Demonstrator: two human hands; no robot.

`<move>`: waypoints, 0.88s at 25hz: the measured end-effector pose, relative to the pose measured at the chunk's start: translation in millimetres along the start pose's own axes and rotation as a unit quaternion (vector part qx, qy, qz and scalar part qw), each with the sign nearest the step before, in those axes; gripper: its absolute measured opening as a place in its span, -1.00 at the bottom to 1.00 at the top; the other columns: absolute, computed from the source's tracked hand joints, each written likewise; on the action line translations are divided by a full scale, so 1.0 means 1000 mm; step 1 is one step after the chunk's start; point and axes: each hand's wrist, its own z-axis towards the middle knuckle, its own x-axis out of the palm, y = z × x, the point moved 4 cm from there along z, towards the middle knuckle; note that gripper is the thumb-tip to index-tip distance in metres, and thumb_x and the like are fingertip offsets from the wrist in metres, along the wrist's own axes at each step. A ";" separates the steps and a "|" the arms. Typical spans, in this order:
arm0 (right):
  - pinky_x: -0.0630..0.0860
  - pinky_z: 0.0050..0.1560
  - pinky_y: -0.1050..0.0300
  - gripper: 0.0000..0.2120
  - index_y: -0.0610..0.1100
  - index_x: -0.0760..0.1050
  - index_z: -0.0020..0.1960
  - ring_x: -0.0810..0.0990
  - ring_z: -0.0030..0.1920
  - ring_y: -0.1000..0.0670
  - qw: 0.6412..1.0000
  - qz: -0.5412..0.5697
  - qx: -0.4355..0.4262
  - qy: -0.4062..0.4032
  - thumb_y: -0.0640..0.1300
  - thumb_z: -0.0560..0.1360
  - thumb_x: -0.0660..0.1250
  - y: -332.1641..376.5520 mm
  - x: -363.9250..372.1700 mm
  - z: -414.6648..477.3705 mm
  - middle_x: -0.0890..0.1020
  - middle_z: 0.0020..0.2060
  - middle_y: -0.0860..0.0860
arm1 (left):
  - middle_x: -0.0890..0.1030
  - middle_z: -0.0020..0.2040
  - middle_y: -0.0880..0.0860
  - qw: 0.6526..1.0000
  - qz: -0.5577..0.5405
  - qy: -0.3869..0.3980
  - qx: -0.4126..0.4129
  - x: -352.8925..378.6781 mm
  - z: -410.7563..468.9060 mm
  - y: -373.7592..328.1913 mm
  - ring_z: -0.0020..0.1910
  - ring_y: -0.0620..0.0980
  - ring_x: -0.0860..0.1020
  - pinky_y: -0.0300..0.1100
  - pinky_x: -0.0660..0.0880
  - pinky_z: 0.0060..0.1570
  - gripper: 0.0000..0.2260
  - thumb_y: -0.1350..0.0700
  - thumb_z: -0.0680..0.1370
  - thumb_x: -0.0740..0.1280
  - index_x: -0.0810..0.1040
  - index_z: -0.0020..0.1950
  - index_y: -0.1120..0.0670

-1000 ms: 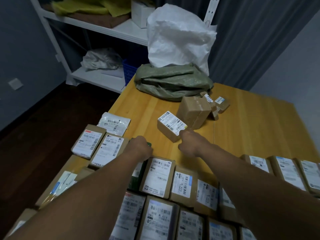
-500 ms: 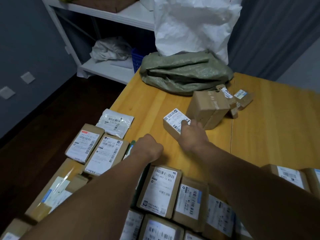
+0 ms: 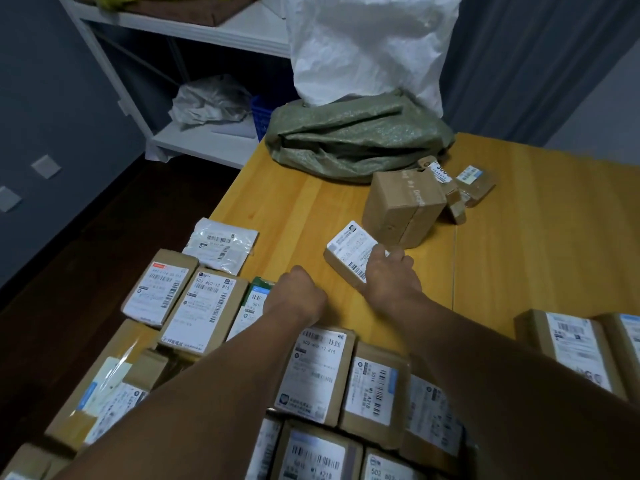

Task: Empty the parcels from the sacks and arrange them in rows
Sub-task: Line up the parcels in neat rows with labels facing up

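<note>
Cardboard parcel (image 3: 349, 255) under right hand's (image 3: 389, 277) spread fingers; left hand (image 3: 296, 299) fisted, empty.

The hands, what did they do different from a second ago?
The right hand reached forward from the near edge of the small labelled parcel and now lies on top of it, fingers over the label. The parcel kept its place. The left hand stayed fisted by the rows. The green sack and big brown box did not move.

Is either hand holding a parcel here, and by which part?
The right hand grips the small labelled parcel at its near right corner, fingers over the label. The left hand is a closed fist holding nothing visible.
</note>
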 end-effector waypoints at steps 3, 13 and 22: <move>0.42 0.04 0.02 -0.21 -0.17 0.16 0.43 0.39 0.26 -0.20 1.000 0.014 0.020 0.008 0.16 0.42 0.47 -0.022 -0.013 -0.026 0.37 0.27 -0.20 | 0.54 0.15 0.15 1.000 0.002 0.006 0.014 0.002 -0.009 -0.008 0.10 0.15 0.53 -0.09 0.45 -0.05 -0.73 0.12 0.54 0.26 0.42 0.21 0.16; 0.45 0.14 -0.06 -0.25 -0.18 0.16 0.40 0.47 0.25 -0.23 0.966 0.119 0.230 -0.015 0.19 0.43 0.39 -0.161 -0.070 -0.116 0.43 0.24 -0.21 | 0.51 0.18 0.17 0.987 0.012 0.075 0.139 0.045 -0.070 -0.116 0.11 0.16 0.52 -0.11 0.39 -0.11 -0.72 0.08 0.55 0.27 0.40 0.20 0.18; 0.43 0.16 -0.06 -0.23 -0.20 0.21 0.38 0.47 0.24 -0.23 0.959 0.164 0.228 -0.034 0.24 0.41 0.42 -0.213 -0.041 -0.111 0.46 0.24 -0.22 | 0.52 0.22 0.15 0.987 0.008 0.078 0.144 0.106 -0.074 -0.159 0.10 0.12 0.51 -0.08 0.46 -0.02 -0.68 0.08 0.56 0.28 0.42 0.29 0.15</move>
